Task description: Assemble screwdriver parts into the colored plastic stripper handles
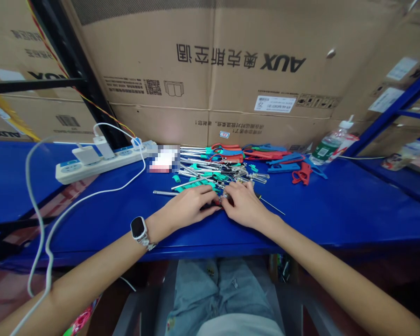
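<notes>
Both hands meet over the blue tabletop, near its front edge. My left hand [192, 205], with a watch [138, 227] on its wrist, has fingers bent together around something small and reddish, mostly hidden. Close beside it, my right hand [244, 204] curls its fingers over the same spot, and what they pinch cannot be made out. Just beyond the hands lies a pile of metal rods with green pieces [210, 176] and clear-handled parts [259, 177]. A thin screwdriver-like shaft [273, 206] sticks out to the right of my right hand.
A white power strip [105, 163] with plugs and cables lies at the left. Red and blue plastic pieces [283, 163] are at the back right, beside a bottle [325, 148]. A large cardboard box [210, 60] stands behind the blue table [353, 210].
</notes>
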Demonstrator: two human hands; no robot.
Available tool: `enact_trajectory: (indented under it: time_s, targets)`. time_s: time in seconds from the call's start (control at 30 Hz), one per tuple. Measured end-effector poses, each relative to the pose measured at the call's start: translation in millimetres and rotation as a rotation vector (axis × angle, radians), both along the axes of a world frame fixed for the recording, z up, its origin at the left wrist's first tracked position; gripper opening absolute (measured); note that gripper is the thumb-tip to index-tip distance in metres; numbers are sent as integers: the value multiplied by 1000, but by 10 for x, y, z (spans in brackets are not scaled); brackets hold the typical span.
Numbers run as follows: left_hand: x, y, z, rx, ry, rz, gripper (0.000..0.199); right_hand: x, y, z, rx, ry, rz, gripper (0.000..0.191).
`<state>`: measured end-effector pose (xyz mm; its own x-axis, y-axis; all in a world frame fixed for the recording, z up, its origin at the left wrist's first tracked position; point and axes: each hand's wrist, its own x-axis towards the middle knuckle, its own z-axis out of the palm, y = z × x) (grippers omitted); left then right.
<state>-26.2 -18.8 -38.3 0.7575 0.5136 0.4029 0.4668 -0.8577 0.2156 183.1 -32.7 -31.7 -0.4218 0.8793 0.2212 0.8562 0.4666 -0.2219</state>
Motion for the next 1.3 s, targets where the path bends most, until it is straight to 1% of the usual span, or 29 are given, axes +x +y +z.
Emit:
enact_trajectory:
  time_s: [0.1,0.23,0.37,0.43,0.53,0.63,0.83,1.0,1.13,1.3]
  targets:
    - [5,3,14,-45,2,-20,20,12,11,-3,-29,45,6,21]
    - [5,0,60,-101,25,-19,20,80,43,-3,-129,186,65,28]
    - [6,6,85,-116,49,-25,20,145,18,-19,-137,256,128,16]
    - [5,18,81,-121,51,-28,19,159,-6,-34,-134,254,144,11]
    - [-4,36,72,-129,45,-41,18,165,-31,-54,-126,238,167,8]
    - [-25,42,83,-132,36,-63,19,168,-40,-65,-117,222,183,11]
    - [-70,41,135,-206,21,-97,20,187,-52,-67,-98,172,205,12]
    - [-80,60,145,-238,41,-112,17,195,-51,-69,-82,133,225,16]
    - [-77,69,150,-245,55,-103,15,198,-54,-64,-65,96,252,19]
    - [-68,74,138,-231,43,-113,15,198,-60,-49,-62,57,267,18]
